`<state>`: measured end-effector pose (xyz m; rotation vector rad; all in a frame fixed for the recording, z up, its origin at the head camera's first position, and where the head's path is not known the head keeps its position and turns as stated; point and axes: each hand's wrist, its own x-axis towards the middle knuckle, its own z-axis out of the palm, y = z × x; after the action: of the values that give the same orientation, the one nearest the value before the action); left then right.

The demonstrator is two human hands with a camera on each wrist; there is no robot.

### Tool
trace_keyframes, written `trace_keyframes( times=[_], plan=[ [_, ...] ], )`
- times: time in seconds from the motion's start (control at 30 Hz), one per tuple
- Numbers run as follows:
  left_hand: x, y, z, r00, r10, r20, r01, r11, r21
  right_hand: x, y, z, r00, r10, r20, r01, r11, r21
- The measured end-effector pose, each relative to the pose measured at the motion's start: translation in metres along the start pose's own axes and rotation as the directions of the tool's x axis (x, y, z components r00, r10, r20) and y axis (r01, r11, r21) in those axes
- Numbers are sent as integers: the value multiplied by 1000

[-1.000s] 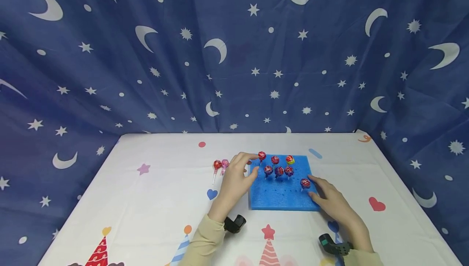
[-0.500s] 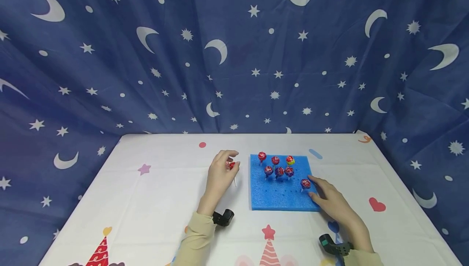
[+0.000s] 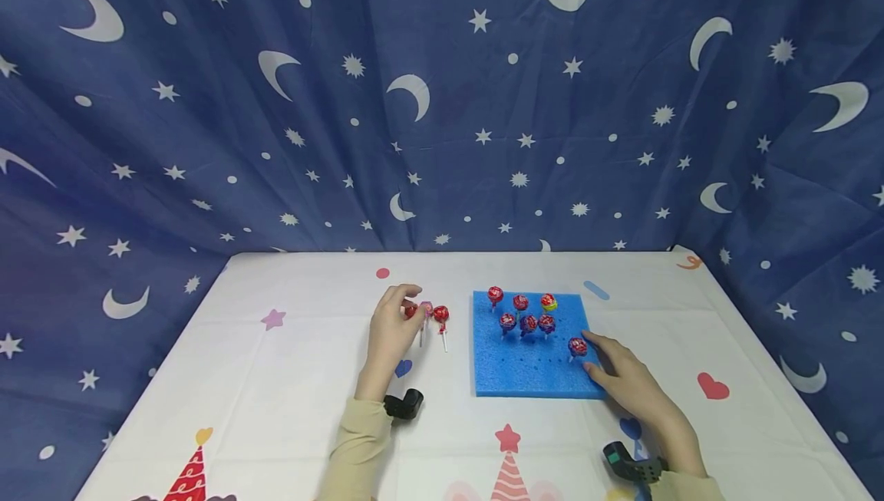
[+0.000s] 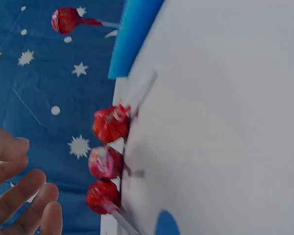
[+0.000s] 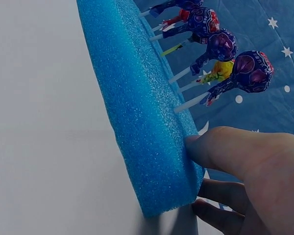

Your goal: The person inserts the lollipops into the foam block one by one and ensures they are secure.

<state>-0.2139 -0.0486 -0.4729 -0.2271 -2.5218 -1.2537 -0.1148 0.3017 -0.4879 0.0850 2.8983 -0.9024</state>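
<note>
Beside the foam board, my left hand (image 3: pixel 390 332) hovers over loose lollipops, its thumb and fingers bent but apart. Its fingers (image 4: pixel 32 196) stand clear of the sweets in the left wrist view. A red lollipop (image 3: pixel 441 315) lies to the right, a pink one (image 4: pixel 106 162) in the middle, and another red one (image 4: pixel 103 197) is partly behind the fingers in the head view. My right hand (image 3: pixel 625 378) rests at the right edge of the blue foam board (image 3: pixel 500 378), thumb (image 5: pixel 220 149) touching it. Several wrapped lollipops (image 5: pixel 254 71) stand upright in the board.
A white printed cloth (image 3: pixel 276 378) covers the table. Behind it hangs a blue curtain (image 3: pixel 456 102) with moons and stars. Small holes (image 3: pixel 522 360) dot the front part of the foam board. Each wrist wears a black camera (image 3: pixel 404 405).
My left hand has moved left from the back-left lollipop in the board to the loose lollipops, past the right-hand red one. My right hand has stayed at the board's edge.
</note>
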Motion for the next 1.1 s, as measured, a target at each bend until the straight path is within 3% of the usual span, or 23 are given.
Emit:
trace_keyframes(
  times=[0.27, 0.6, 0.77, 1.1],
  plan=[
    [0, -16, -1, 1000, -26, 4, 26, 997, 70, 0, 0, 0, 1000, -4, -5, 4, 1000, -4],
    [2, -28, -2, 979, -151, 135, 146, 988, 46, 0, 0, 0, 1000, -9, -9, 9, 1000, -3],
    [6, -31, -1, 976, -129, 177, 123, 991, 47, 0, 0, -1, 1000, -3, -8, 3, 1000, 1],
    [9, -34, 2, 966, -151, 212, 137, 987, 79, -2, 0, 0, 1000, -14, -27, 14, 1000, 3]
  ],
)
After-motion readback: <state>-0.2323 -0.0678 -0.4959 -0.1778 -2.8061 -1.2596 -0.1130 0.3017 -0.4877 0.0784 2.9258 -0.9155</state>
